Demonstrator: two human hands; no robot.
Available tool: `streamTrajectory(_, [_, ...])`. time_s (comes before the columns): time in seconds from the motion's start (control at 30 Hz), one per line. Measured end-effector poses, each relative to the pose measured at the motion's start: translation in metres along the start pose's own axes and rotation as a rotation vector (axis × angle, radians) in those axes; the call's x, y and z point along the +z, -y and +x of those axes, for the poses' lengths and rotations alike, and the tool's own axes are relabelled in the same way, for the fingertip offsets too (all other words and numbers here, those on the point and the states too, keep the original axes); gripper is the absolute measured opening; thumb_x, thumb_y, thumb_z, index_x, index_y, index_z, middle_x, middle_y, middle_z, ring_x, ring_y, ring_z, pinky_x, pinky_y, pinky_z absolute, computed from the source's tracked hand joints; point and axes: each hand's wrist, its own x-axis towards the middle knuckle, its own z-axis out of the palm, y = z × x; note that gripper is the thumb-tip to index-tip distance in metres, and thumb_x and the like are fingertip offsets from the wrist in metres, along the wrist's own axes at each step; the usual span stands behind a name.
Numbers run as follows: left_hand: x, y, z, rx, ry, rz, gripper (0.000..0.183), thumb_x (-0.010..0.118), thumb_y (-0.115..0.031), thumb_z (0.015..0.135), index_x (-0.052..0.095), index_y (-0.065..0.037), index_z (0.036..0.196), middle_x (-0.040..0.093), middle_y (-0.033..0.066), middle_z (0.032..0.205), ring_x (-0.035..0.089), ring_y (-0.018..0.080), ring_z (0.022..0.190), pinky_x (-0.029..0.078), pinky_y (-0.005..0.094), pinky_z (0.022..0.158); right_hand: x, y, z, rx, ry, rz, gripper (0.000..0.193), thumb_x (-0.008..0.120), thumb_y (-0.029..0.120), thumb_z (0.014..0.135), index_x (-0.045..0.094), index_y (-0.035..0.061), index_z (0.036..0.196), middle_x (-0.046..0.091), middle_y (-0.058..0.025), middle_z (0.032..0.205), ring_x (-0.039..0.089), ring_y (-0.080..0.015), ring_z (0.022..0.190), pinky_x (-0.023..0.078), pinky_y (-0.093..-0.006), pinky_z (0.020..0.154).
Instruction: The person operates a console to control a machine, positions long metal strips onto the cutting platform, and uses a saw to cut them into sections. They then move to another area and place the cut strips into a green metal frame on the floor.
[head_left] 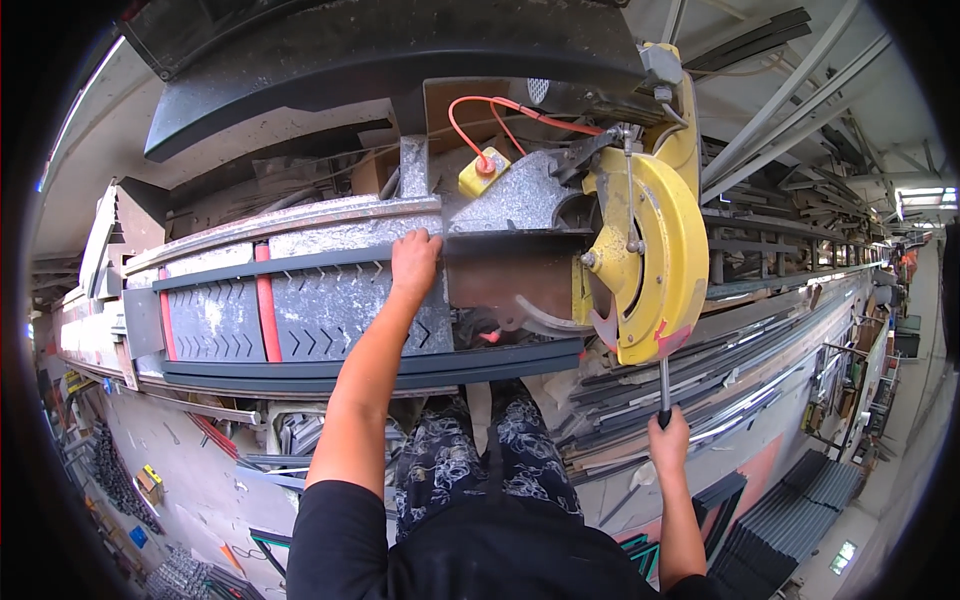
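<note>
My left hand (pixel 415 258) is closed over a long dark grey metal profile (pixel 325 260), pressing it along the back fence of the saw bench. The profile runs right toward the cut-off saw (pixel 660 255), which has a yellow blade guard. My right hand (pixel 668 438) is wrapped round the black grip at the end of the saw's lever (pixel 664 385), below the guard. Most of the blade is hidden by the guard. Along the bench's near edge lie more dark grey profiles (pixel 370 374), which neither hand touches.
A yellow switch box (pixel 484 172) with an orange cable sits behind the fence. Red strips (pixel 268 305) cross the metal bench. Many long profiles (pixel 690 390) are stacked to the right. Dark corrugated sheets (pixel 790 520) lie at the lower right. A large dark panel (pixel 400 75) overhangs the back.
</note>
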Motion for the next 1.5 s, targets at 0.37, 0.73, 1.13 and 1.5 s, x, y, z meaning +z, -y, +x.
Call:
streamTrajectory(0.37, [-0.004, -0.002, 0.003, -0.025, 0.076, -0.011, 0.017, 0.059, -0.012, 0.081, 0.065, -0.015, 0.097, 0.057, 0.0101, 0.091, 0.058, 0.0302, 0.093, 0.046, 0.0431, 0.077, 0.078, -0.024, 0.019, 0.155, 0.061, 0.203, 0.021, 0.067, 0.016, 0.083, 0.057, -0.0014, 0.087, 0.063, -0.0221, 0.072, 0.062, -0.0442, 0.072, 0.049, -0.0469, 0.065])
streamTrajectory(0.73, [-0.003, -0.004, 0.002, 0.000, 0.007, -0.025, 0.018, 0.058, -0.010, 0.079, 0.065, -0.013, 0.096, 0.056, 0.0122, 0.088, 0.058, 0.0323, 0.090, 0.048, 0.0435, 0.075, -0.039, 0.023, -0.003, 0.060, 0.037, -0.007, 0.023, 0.068, 0.017, 0.082, 0.056, -0.0020, 0.087, 0.060, -0.0222, 0.072, 0.059, -0.0439, 0.070, 0.046, -0.0466, 0.065])
streamTrajectory(1.13, [0.000, -0.004, 0.002, -0.007, -0.016, 0.000, 0.013, 0.056, -0.014, 0.082, 0.066, -0.014, 0.091, 0.057, 0.0102, 0.086, 0.059, 0.0297, 0.090, 0.047, 0.0424, 0.075, -0.028, 0.018, 0.000, 0.077, 0.073, 0.030, 0.025, 0.069, 0.017, 0.083, 0.054, -0.0026, 0.085, 0.058, -0.0205, 0.068, 0.057, -0.0419, 0.066, 0.046, -0.0451, 0.063])
streamTrajectory(1.5, [0.001, -0.005, 0.003, -0.020, -0.004, 0.009, 0.013, 0.057, -0.014, 0.082, 0.066, -0.015, 0.091, 0.056, 0.0105, 0.086, 0.058, 0.0297, 0.090, 0.047, 0.0419, 0.075, -0.012, -0.004, 0.004, 0.099, 0.099, 0.089, 0.026, 0.070, 0.018, 0.084, 0.055, -0.0026, 0.083, 0.060, -0.0202, 0.067, 0.058, -0.0413, 0.065, 0.046, -0.0453, 0.062])
